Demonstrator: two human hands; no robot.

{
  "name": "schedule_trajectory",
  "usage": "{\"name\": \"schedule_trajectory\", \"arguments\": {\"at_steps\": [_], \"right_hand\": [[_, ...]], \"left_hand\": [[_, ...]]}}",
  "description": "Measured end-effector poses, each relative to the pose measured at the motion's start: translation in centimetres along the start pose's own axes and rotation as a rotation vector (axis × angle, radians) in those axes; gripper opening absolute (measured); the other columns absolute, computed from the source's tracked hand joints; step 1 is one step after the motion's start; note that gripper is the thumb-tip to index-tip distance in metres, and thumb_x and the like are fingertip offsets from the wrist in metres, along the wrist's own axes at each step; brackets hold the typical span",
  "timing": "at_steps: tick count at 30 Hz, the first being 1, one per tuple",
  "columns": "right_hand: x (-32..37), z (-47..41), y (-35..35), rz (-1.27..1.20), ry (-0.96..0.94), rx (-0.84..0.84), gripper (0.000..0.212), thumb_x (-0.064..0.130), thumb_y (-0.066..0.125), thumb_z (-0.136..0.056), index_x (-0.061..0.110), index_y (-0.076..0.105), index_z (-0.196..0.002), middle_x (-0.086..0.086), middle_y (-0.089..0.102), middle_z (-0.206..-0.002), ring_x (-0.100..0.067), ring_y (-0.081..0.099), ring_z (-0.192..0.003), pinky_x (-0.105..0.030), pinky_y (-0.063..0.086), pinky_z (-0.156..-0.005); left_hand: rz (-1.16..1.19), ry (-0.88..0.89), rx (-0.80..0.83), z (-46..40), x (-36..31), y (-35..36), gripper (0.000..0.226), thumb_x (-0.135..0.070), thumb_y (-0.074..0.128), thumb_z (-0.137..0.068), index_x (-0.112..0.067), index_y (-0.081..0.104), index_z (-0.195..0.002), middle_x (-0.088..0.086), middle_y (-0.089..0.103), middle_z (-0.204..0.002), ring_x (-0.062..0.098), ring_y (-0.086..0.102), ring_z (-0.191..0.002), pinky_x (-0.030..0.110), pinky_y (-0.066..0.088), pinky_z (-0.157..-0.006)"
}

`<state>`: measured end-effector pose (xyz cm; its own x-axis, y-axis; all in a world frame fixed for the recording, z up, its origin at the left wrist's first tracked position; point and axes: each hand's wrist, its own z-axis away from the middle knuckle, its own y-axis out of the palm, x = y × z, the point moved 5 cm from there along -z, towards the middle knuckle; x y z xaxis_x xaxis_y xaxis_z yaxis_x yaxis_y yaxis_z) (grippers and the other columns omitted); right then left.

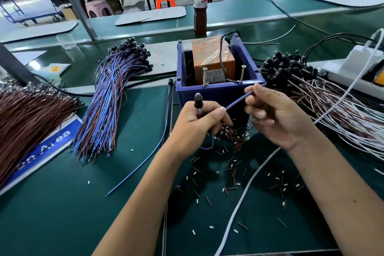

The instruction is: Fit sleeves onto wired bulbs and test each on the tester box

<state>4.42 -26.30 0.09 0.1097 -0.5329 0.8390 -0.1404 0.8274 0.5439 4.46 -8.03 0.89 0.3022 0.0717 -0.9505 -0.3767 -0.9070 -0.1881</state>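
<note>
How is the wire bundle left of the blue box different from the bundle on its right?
The left bundle has blue and brown wires; the right bundle has white and brown ones. The left bundle lies gathered in a tight sheaf, while the right bundle fans out loosely towards the table edge. Both have black bulb heads at the far end and lie on the green table.

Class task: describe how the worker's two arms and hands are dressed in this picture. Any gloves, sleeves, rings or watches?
Both hands, the left hand and the right hand, are bare, with no gloves. No ring, watch or wristband shows. Both forearms are uncovered all the way to the picture's bottom edge, so no sleeve is in view. The fingernails look short and unpainted.
</note>
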Motion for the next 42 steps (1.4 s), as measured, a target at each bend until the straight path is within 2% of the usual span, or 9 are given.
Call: {"name": "schedule_trajectory", "arguments": {"at_steps": [3,6,11,15,19,21,27,31,42], "right_hand": [[0.0,-0.1,0.2,0.125,-0.052,-0.022,0.019,0.027,0.067,-0.09,0.015,0.082,-0.086,-0.001,0.066,-0.072,-0.006,0.048,-0.048,-0.013,0.032,-0.037],[-0.1,0.0,0.7,0.301,-0.095,-0.011,0.019,0.031,0.074,-0.085,0.014,0.082,-0.085,-0.004,0.066,-0.067,-0.009,0.049,-0.046,-0.015,0.033,-0.037],[-0.6,0.3,2.0,0.443,-0.182,0.025,0.018,0.032,0.079,-0.083,0.014,0.081,-0.084,-0.011,0.066,-0.066,-0.011,0.051,-0.044,-0.017,0.035,-0.035],[-0.3,0.4,2.1,0.406,-0.251,-0.048,0.014,0.028,0.081,-0.079,0.014,0.081,-0.082,-0.01,0.068,-0.067,-0.01,0.053,-0.045,-0.018,0.035,-0.035],[0.2,0.5,1.7,0.301,-0.258,-0.068,0.021,0.035,0.082,-0.076,0.015,0.081,-0.085,-0.008,0.072,-0.073,-0.011,0.057,-0.05,-0.017,0.038,-0.038],[0.2,0.5,1.7,0.314,-0.257,-0.054,0.021,0.034,0.082,-0.077,0.015,0.081,-0.086,-0.009,0.072,-0.073,-0.012,0.058,-0.051,-0.018,0.038,-0.038],[-0.6,0.5,2.4,0.412,-0.258,-0.007,0.016,0.027,0.078,-0.085,0.012,0.081,-0.087,-0.011,0.068,-0.07,-0.014,0.056,-0.051,-0.02,0.039,-0.038],[-0.6,0.4,2.1,0.317,-0.183,0.006,0.03,0.037,0.066,-0.094,0.011,0.08,-0.089,-0.01,0.068,-0.073,-0.014,0.056,-0.053,-0.019,0.039,-0.038],[-0.5,0.3,1.7,0.458,-0.25,0.001,0.008,0.024,0.077,-0.09,0.017,0.08,-0.087,-0.006,0.069,-0.073,-0.01,0.054,-0.051,-0.017,0.034,-0.037]], "left_hand": [[0.024,0.008,-0.05,0.0,-0.1,-0.1,0.031,-0.021,0.055,-0.102,-0.002,0.074,-0.088,0.006,0.059,-0.059,0.011,0.054,-0.058,0.018,0.043,-0.063],[0.05,0.036,-0.066,0.0,-0.5,0.1,0.025,-0.023,0.061,-0.1,-0.001,0.072,-0.092,0.016,0.066,-0.068,0.018,0.065,-0.066,0.032,0.055,-0.069],[0.021,0.054,-0.085,0.1,-0.6,0.3,0.012,-0.012,0.072,-0.095,-0.005,0.073,-0.086,0.008,0.075,-0.072,0.019,0.073,-0.067,0.03,0.057,-0.069],[0.019,0.017,-0.098,0.0,-0.5,-0.1,0.013,-0.015,0.071,-0.094,-0.006,0.071,-0.084,0.005,0.071,-0.066,0.017,0.067,-0.062,0.03,0.054,-0.065],[-0.008,-0.001,-0.092,0.0,-0.4,-0.3,0.017,-0.013,0.067,-0.094,-0.012,0.066,-0.078,-0.003,0.063,-0.058,0.007,0.057,-0.054,0.016,0.043,-0.058],[-0.011,-0.007,-0.09,0.1,-0.4,-0.3,0.016,-0.014,0.066,-0.093,-0.011,0.066,-0.078,-0.003,0.062,-0.057,0.006,0.055,-0.052,0.014,0.042,-0.056],[0.06,0.031,-0.084,0.0,-0.5,-0.1,0.01,-0.009,0.07,-0.096,-0.003,0.072,-0.089,0.006,0.072,-0.068,0.016,0.069,-0.064,0.025,0.055,-0.066],[0.13,-0.017,-0.088,0.0,-0.4,-0.4,0.015,-0.009,0.067,-0.095,-0.01,0.07,-0.08,0.0,0.064,-0.059,0.004,0.055,-0.049,0.011,0.043,-0.053],[0.1,-0.04,-0.065,-0.1,-0.3,-0.3,0.015,-0.012,0.067,-0.09,-0.007,0.067,-0.076,-0.005,0.05,-0.051,0.005,0.04,-0.046,0.013,0.031,-0.048]]}}
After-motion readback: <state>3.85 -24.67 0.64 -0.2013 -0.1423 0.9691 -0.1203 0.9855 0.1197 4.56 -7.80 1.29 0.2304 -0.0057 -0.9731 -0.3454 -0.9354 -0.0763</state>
